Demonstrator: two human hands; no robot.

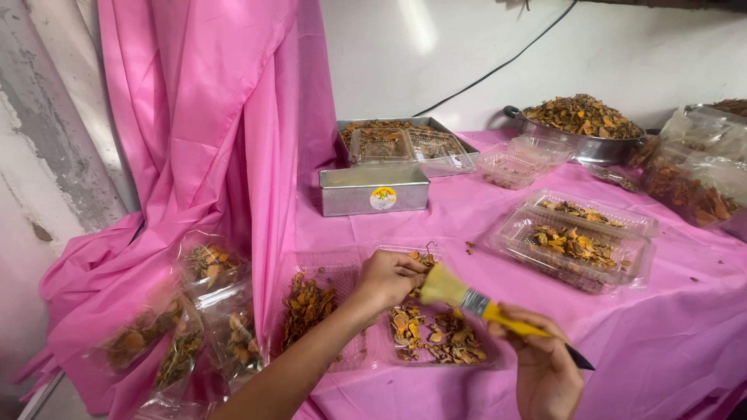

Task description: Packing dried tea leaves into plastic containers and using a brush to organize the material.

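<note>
My left hand (387, 278) reaches over an open clear plastic clamshell box (366, 346) with dried orange-brown slices (436, 334) in both halves. Its fingers pinch together near the box's far edge, touching some slices. My right hand (545, 365) holds a yellow-handled brush (482, 305), whose pale bristles point left and sit just beside my left fingers, above the slices.
Several filled clear bags (194, 319) lie at the left on pink cloth. A closed metal tin (373, 189), a metal tray (405, 128) with boxes, more clamshell boxes (576, 241), a metal bowl (583, 144) heaped with slices and filled bags (692, 179) stand behind. Pink cloth (482, 210) covers the table.
</note>
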